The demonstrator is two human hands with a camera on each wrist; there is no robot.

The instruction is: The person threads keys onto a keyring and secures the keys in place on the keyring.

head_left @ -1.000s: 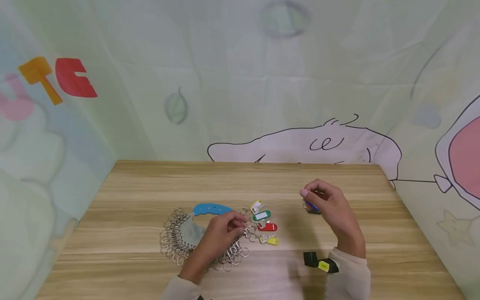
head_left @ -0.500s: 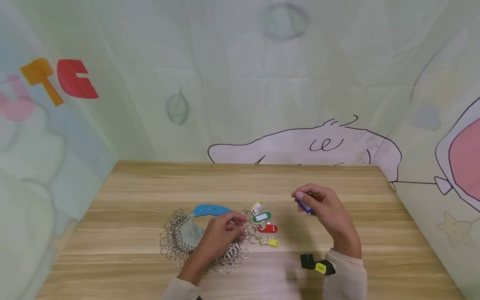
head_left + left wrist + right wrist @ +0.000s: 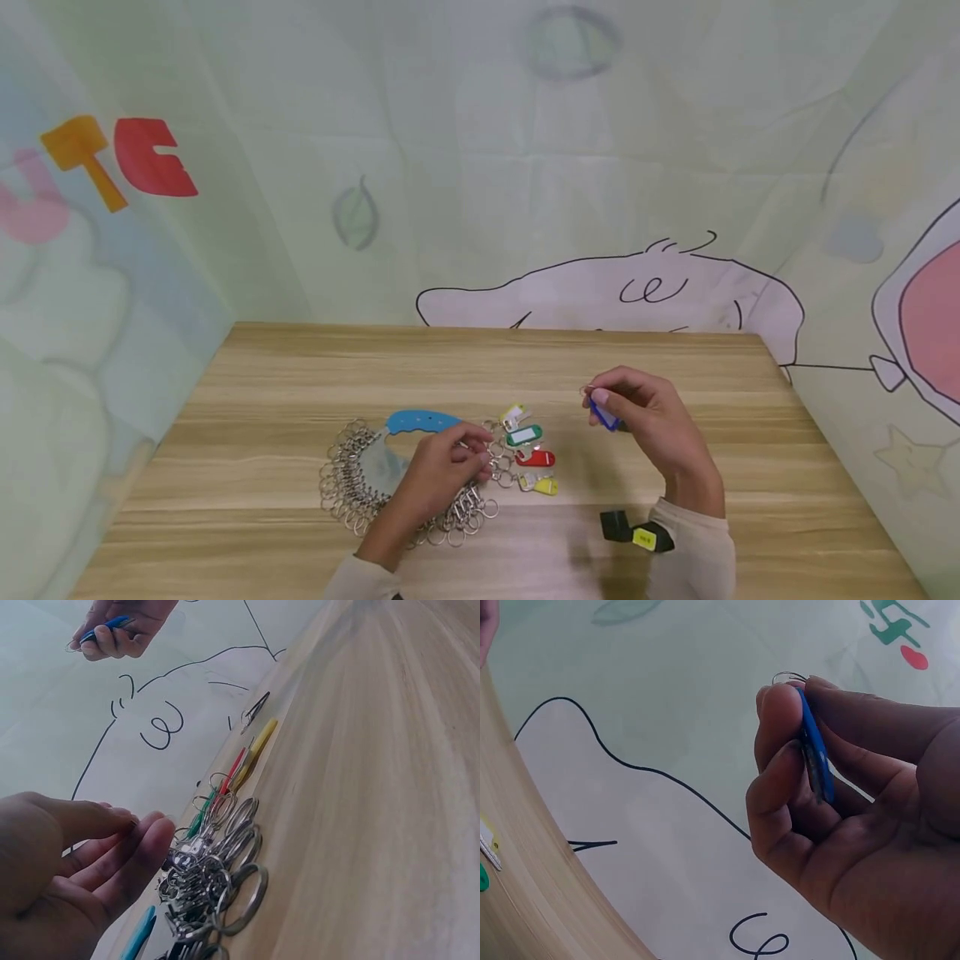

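My right hand (image 3: 652,417) pinches a blue key tag (image 3: 604,414) between thumb and fingers above the table. A thin metal ring (image 3: 786,676) sticks out beyond the fingertips in the right wrist view. My left hand (image 3: 450,467) hovers over a bunch of metal key rings (image 3: 240,844), its fingers loosely bent and nothing visible in them. The rings fan out around a clear plate with a blue handle (image 3: 422,420), partly hidden under that hand. Along the right side of the bunch lie a green key tag (image 3: 524,434), a red key tag (image 3: 536,458) and two yellow ones with keys.
A small dark item (image 3: 257,709) lies on the table beyond the tags, seen in the left wrist view. The wooden table (image 3: 300,358) ends at a printed cloth backdrop (image 3: 465,167). A black wrist mount (image 3: 637,532) sits at the right sleeve.
My right hand has moved slightly left with the blue key tag, and more of the tag now shows. The left hand stays almost where it was.
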